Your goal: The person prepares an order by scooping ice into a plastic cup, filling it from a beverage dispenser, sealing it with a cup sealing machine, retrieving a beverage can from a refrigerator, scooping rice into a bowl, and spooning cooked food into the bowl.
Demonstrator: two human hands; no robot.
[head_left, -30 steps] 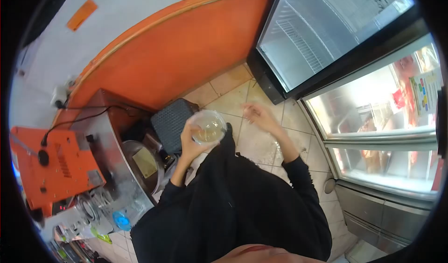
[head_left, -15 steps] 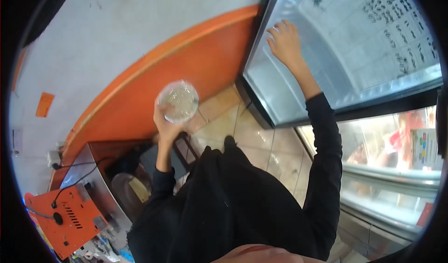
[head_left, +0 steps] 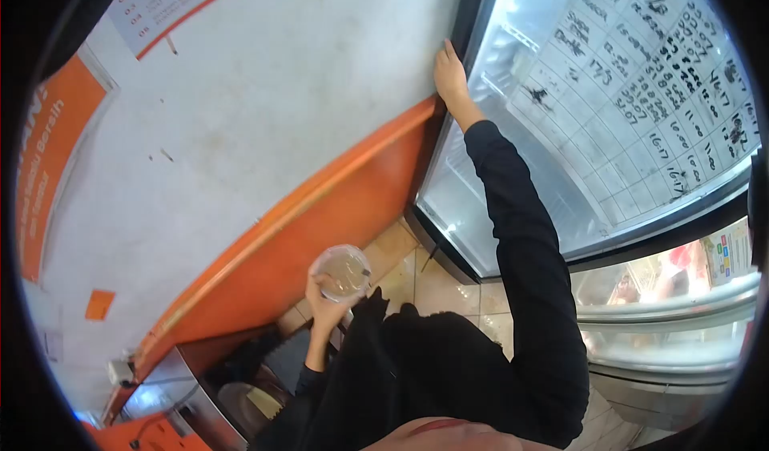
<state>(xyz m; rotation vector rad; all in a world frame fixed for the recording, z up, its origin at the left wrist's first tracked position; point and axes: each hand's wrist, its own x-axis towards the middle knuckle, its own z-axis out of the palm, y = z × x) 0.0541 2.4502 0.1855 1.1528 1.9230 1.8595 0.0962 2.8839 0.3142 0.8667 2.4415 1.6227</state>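
Note:
A round clear plastic tub (head_left: 346, 271) with pale contents is held in my left hand (head_left: 323, 303), low in front of the orange wall panel. My right hand (head_left: 451, 74) is raised at the left edge of a glass-fronted fridge door (head_left: 593, 98), its fingers wrapped round the dark door frame. Rows of black handwriting cover the upper part of the glass, and faint wire racks show behind it. The fingertips on the far side of the frame are partly hidden.
A lit display case (head_left: 669, 323) stands at the right. Low at the left are a metal cabinet (head_left: 204, 387) and an orange machine (head_left: 148, 435). The wall carries an orange poster (head_left: 60, 155). Tiled floor (head_left: 444, 283) shows by the fridge's base.
My right hand has risen from over the floor, past the glass, to the door's edge. The tub remains in my left hand. My view has shifted up toward the wall and fridge.

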